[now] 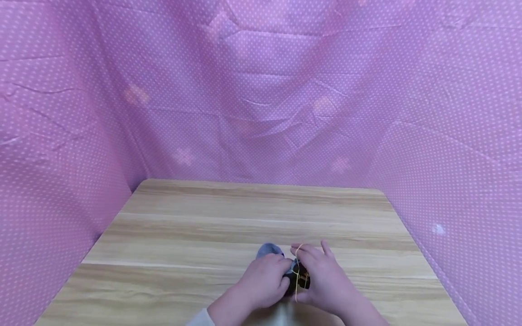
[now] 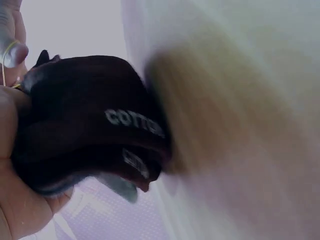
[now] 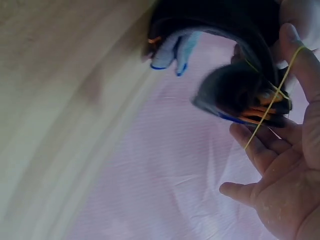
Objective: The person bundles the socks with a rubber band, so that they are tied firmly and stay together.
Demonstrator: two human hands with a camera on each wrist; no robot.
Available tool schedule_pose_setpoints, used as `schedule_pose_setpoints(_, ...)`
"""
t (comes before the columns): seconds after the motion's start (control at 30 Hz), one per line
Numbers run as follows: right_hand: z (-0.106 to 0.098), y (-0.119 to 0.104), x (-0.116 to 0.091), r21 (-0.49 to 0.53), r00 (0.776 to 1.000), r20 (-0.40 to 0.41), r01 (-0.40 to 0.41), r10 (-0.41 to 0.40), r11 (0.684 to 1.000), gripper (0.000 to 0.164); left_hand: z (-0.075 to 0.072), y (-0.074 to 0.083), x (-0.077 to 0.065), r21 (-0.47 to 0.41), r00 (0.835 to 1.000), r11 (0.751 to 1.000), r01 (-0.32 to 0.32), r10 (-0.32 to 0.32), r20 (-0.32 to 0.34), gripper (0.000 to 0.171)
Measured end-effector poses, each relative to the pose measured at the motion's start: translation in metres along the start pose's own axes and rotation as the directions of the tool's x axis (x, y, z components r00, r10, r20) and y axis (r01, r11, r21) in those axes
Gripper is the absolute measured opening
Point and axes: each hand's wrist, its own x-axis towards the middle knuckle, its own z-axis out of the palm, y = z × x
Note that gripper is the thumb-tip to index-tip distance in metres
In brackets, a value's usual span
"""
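A bundle of dark socks point(image 1: 269, 249), some with grey-blue parts, is gripped by my left hand point(image 1: 264, 279) low over the table's near middle. White lettering reading COTTON runs along the black cuffs point(image 2: 100, 105) in the left wrist view. My right hand point(image 1: 326, 281) is just to the right, its fingers and thumb spread apart. Between thumb and fingers a thin yellow rubber band point(image 3: 270, 106) is stretched, crossing itself beside the bundle. Orange and blue trim shows on the folded sock end point(image 3: 235, 95) near the band. Part of the bundle is hidden by the hands.
A wood-grain table point(image 1: 228, 226) lies beneath the hands, its far corners rounded. Pink dotted cloth point(image 1: 261, 113) hangs behind it and along both sides.
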Motion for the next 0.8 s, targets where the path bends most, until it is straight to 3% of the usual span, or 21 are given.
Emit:
schedule_pose_setpoints(0.1, -0.004, -0.004, 0.002, -0.034, 0.998, -0.014, 0.061, -0.062, 0.998, 0.099, -0.003, 0.002, 0.003, 0.023, 1.000, 1.000, 0.011, -0.011, -0.008, 0.024)
schedule_pose_setpoints(0.27, -0.011, -0.012, 0.004, -0.082, 0.994, -0.007, 0.105, -0.106, 0.991, 0.099, -0.006, 0.006, 0.005, 0.078, 1.000, 0.997, 0.030, -0.029, -0.007, 0.026)
schedule_pose_setpoints(0.37, -0.016, -0.014, 0.005, -0.121, 0.992, -0.017, 0.120, -0.123, 0.985, 0.095, -0.008, 0.008, 0.005, 0.071, 0.997, 0.995, 0.074, -0.073, -0.011, 0.025)
schedule_pose_setpoints(0.53, -0.021, -0.012, 0.006, -0.148, 0.997, -0.063, 0.034, -0.043, 0.988, 0.093, -0.012, 0.009, 0.005, -0.016, 0.987, 0.989, 0.148, -0.149, -0.053, 0.029)
schedule_pose_setpoints(0.67, -0.023, -0.011, 0.005, -0.118, 0.999, -0.036, -0.021, 0.017, 0.993, 0.094, -0.013, 0.006, 0.003, -0.044, 0.990, 0.991, 0.124, -0.126, -0.060, 0.032)
schedule_pose_setpoints(0.8, -0.022, -0.014, 0.003, -0.064, 0.999, -0.011, -0.040, 0.040, 0.997, 0.094, -0.009, 0.005, 0.002, -0.008, 0.992, 0.993, 0.114, -0.115, -0.061, 0.035)
